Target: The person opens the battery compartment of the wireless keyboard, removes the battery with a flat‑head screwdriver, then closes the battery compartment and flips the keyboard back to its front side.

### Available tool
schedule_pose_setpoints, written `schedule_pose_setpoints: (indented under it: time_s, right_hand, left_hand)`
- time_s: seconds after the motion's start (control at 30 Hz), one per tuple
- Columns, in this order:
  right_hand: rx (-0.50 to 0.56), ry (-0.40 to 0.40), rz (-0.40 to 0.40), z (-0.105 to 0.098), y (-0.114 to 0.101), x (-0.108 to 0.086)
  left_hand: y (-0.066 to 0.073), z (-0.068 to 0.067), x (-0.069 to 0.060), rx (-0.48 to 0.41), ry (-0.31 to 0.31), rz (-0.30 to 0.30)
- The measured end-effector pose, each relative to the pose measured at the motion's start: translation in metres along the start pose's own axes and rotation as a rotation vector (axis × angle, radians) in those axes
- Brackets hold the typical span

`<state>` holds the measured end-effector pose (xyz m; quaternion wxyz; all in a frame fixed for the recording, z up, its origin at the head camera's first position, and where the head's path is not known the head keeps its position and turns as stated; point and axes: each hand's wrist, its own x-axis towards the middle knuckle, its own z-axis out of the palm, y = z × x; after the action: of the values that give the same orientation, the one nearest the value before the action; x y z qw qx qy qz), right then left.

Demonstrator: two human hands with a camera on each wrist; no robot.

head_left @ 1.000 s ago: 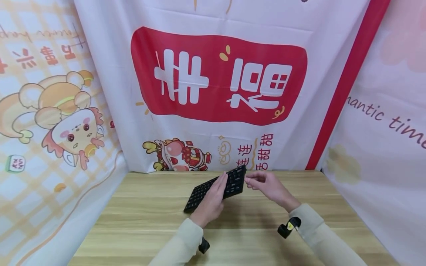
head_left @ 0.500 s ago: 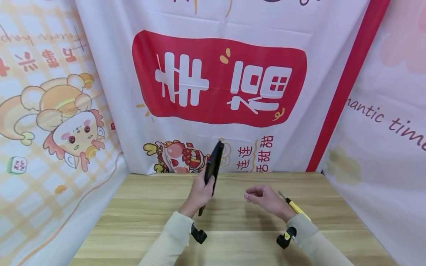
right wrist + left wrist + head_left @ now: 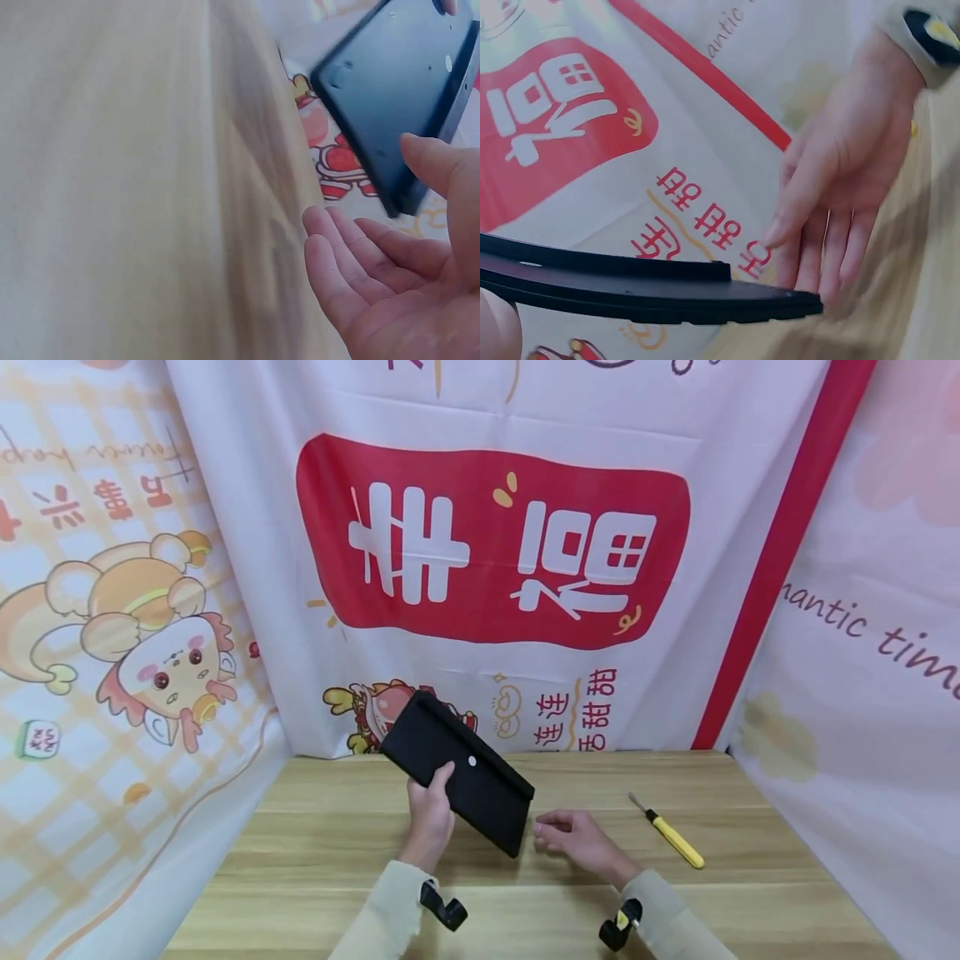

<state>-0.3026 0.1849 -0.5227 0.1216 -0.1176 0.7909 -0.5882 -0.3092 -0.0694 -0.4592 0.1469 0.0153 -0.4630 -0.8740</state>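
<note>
My left hand (image 3: 431,814) grips a black keyboard (image 3: 480,802) by its long near edge, thumb lying on the underside. The keyboard is raised off the table and tilted, its underside with a small white dot turned toward the head view, so the keys are hidden there. Just off the keyboard's right end is my right hand (image 3: 577,842), its fingers loosely bent and holding nothing. In the right wrist view that hand's fingers (image 3: 360,255) are spread below the keyboard's corner (image 3: 390,112); a small gap shows. The left wrist view catches the keyboard edge-on (image 3: 652,289).
A screwdriver (image 3: 675,839) with a yellow handle lies on the wooden table (image 3: 300,877), right of the right hand. Printed cloth hangs behind the table (image 3: 495,535) and along the left (image 3: 142,610) and right sides (image 3: 862,635).
The left hand has turned the keyboard over, from keys showing, through edge-on, to underside showing. The right hand has come lower, and the screwdriver has come into full view.
</note>
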Motion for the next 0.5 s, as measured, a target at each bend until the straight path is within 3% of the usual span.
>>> schedule_pose_setpoints:
  time_s: [0.27, 0.5]
  right_hand:
    - [0.162, 0.066, 0.065, 0.021, 0.005, -0.002]
    - [0.348, 0.098, 0.111, 0.02, 0.005, -0.005]
  left_hand:
    - [-0.02, -0.009, -0.014, -0.2, 0.005, -0.094]
    - [-0.028, -0.018, -0.01, -0.255, 0.061, -0.175]
